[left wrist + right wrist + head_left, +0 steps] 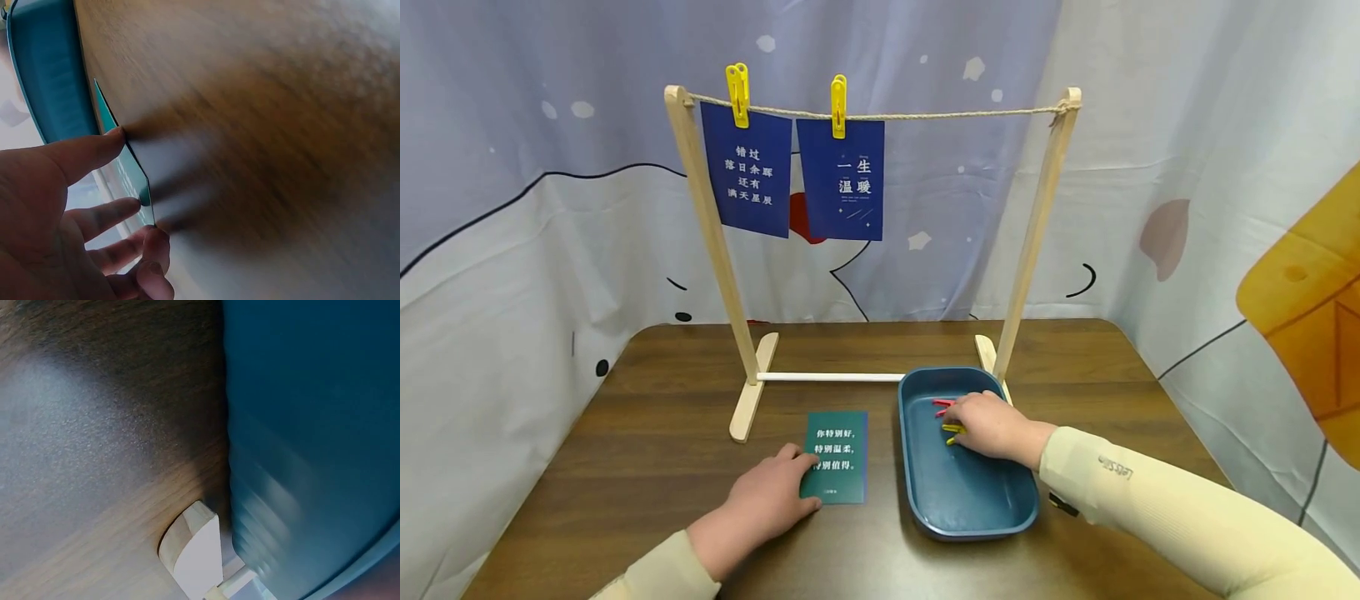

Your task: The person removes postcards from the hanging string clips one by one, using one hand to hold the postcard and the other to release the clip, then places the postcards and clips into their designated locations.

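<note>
In the head view my left hand [765,493] rests at the left side of a green card [842,483] with white writing, which lies on the table. Seen from the left wrist, the thumb and fingertips touch the edges of that card [132,169] with the fingers spread. My right hand [996,427] is down inside a blue bin [970,512], its fingers and thumb around a yellow clothespin [953,428]. Beside those fingers lies a red clothespin [943,403]. The right wrist view shows only the bin's outer wall [306,425]; the hand is hidden there.
Behind the card stands a wooden rack [1034,242] with a rope [955,115] across its top. Two blue cards [747,167] hang at the rope's left, each under a yellow clothespin [838,107]. A white bar [827,377] joins the rack's feet near the bin.
</note>
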Available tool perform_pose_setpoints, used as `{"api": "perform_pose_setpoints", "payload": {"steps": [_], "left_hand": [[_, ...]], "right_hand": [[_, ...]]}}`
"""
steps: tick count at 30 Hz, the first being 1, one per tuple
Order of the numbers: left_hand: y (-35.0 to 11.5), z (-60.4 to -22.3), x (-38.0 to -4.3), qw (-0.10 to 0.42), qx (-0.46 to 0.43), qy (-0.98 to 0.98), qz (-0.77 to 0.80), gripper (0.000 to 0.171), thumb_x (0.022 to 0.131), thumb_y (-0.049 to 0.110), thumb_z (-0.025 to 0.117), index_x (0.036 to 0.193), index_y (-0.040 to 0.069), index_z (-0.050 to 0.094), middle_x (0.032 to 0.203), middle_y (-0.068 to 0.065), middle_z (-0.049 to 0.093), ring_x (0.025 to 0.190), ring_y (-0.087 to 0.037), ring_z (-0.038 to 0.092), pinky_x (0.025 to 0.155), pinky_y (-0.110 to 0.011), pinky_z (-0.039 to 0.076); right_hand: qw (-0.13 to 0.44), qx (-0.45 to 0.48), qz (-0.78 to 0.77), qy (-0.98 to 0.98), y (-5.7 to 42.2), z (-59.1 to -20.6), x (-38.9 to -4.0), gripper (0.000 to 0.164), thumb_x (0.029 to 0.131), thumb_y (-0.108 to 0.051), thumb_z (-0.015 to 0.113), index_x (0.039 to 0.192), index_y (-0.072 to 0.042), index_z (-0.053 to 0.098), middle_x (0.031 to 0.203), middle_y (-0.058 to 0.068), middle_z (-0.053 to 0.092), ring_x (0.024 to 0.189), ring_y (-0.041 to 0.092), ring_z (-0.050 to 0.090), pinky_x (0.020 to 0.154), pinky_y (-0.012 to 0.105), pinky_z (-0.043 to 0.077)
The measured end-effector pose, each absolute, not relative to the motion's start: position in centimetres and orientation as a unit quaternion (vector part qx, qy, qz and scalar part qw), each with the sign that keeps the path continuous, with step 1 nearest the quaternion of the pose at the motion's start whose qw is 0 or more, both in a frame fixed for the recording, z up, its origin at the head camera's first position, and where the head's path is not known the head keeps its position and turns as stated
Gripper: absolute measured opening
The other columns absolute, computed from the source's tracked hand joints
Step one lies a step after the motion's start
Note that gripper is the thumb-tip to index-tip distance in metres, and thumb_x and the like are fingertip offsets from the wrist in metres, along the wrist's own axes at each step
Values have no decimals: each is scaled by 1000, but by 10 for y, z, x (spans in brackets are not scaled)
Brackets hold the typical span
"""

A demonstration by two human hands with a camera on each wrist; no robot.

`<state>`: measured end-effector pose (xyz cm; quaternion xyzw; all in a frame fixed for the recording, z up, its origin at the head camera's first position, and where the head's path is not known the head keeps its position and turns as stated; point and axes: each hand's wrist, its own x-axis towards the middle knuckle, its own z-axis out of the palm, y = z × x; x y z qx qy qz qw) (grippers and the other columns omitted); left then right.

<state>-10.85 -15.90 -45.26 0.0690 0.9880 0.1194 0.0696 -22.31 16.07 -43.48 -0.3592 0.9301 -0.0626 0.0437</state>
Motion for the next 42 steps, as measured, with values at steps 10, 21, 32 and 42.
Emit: {"api": "perform_pose_setpoints", "payload": {"steps": [10, 21, 32, 42], "left_hand": [[-156, -450, -107, 56, 71, 988, 126, 60, 69, 40, 78, 121, 17, 58, 116, -4, 55, 92, -23, 58, 65, -41, 48], [-155, -429, -124, 26, 48, 983, 177, 54, 78, 45, 69, 122, 16, 56, 117, -3, 58, 94, -19, 61, 67, -39, 49], [-155, -380, -175, -24, 2, 891, 454, 54, 87, 47, 58, 131, 19, 44, 115, 2, 60, 82, -16, 58, 67, -30, 45], [-149, -320, -221, -63, -40, 732, 677, 46, 89, 44, 57, 125, 18, 45, 116, 1, 60, 83, -17, 53, 59, -25, 43]], "right_hand": [[37, -369, -60, 927, 158, -435, -222, 26, 79, -21, 71, 103, -14, 69, 96, -2, 65, 89, 16, 59, 71, 33, 39], [-24, -370, -81, 925, 157, -410, -228, 29, 81, -22, 68, 108, -12, 66, 99, 1, 63, 90, 16, 59, 79, 37, 43], [-202, -416, -102, 881, 148, -297, -240, 24, 85, -18, 60, 108, -12, 64, 106, 2, 63, 101, 21, 57, 83, 42, 41], [-372, -409, -169, 816, 108, -182, -249, 28, 87, -4, 46, 106, -8, 66, 106, 3, 65, 98, 22, 56, 80, 40, 37]]}}
